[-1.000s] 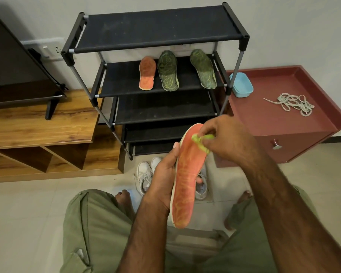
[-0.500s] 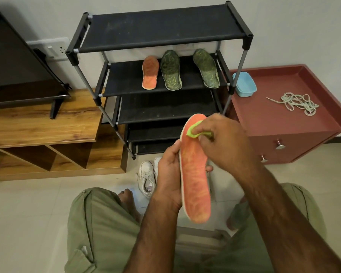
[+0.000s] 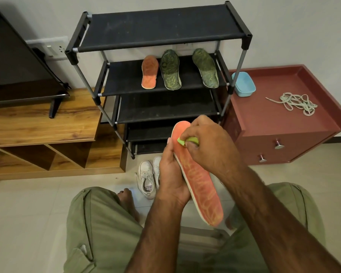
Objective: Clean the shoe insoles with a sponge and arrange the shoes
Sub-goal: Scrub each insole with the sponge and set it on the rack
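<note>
My left hand [image 3: 172, 178] grips an orange insole [image 3: 200, 186] along its left edge, toe end up, above my lap. My right hand [image 3: 203, 143] pinches a green sponge [image 3: 182, 141] and presses it on the insole's upper part. On the second shelf of the black shoe rack [image 3: 161, 81] lie a second orange insole [image 3: 149, 74] and two dark green insoles [image 3: 170, 69] [image 3: 205, 67]. A pair of white shoes [image 3: 148, 177] stands on the floor in front of the rack, partly hidden behind my left hand.
A dark red cabinet [image 3: 287, 125] on the right carries a blue tub [image 3: 243, 84] and a loose bundle of laces [image 3: 296, 103]. A wooden TV stand [image 3: 41, 123] with a TV [image 3: 14, 71] fills the left. My knees in green trousers are below.
The insole's heel end has swung to the right, so it now tilts the other way. The sponge has slid down a little from the toe end along the insole.
</note>
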Demonstrator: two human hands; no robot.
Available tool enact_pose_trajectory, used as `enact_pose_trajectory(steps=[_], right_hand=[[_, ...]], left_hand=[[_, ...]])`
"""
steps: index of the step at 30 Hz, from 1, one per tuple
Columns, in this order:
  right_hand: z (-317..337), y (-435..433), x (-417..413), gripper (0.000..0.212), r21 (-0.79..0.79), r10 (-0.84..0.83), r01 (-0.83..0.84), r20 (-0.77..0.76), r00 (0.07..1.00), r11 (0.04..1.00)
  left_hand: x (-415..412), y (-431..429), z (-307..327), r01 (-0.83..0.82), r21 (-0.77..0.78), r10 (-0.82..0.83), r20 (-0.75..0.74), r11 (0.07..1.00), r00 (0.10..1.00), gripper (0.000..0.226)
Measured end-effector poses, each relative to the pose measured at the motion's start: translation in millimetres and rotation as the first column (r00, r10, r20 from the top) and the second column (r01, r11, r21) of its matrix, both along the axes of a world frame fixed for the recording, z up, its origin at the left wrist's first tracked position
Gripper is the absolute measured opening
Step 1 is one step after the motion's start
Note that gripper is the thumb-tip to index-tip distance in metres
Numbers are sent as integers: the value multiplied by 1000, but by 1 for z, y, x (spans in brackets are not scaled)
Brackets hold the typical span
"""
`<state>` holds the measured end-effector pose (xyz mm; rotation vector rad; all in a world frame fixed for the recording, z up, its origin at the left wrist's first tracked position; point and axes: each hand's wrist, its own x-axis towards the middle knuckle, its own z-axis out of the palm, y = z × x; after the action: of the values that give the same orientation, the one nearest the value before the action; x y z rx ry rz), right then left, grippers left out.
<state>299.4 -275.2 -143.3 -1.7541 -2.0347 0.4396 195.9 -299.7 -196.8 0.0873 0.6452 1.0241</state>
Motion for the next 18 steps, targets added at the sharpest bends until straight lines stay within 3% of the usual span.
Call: enact_pose_trajectory(steps=[4, 8, 11, 13, 18], right_hand=[[4, 1, 1, 20, -43, -29, 30, 27, 999, 999], [4, -7, 0, 19, -142, 38, -48, -68, 997, 989], [1, -5, 3, 31, -50, -81, 78, -67, 994, 996], [0, -5, 1, 25, -18, -132, 132, -55, 990, 991], [-1, -11, 1, 15, -166, -8, -30, -226, 974, 986]], left_hand=[[-2, 0, -1, 2, -24, -3, -24, 1000, 1000, 66], [-7, 1, -4, 5, -17, -5, -34, 1000, 999, 70], [-9, 1, -3, 18, 23, -17, -46, 1000, 999, 68], [-8, 1, -2, 23, 28, -21, -53, 999, 998, 68], [-13, 2, -1, 49, 40, -48, -40, 998, 998, 73]])
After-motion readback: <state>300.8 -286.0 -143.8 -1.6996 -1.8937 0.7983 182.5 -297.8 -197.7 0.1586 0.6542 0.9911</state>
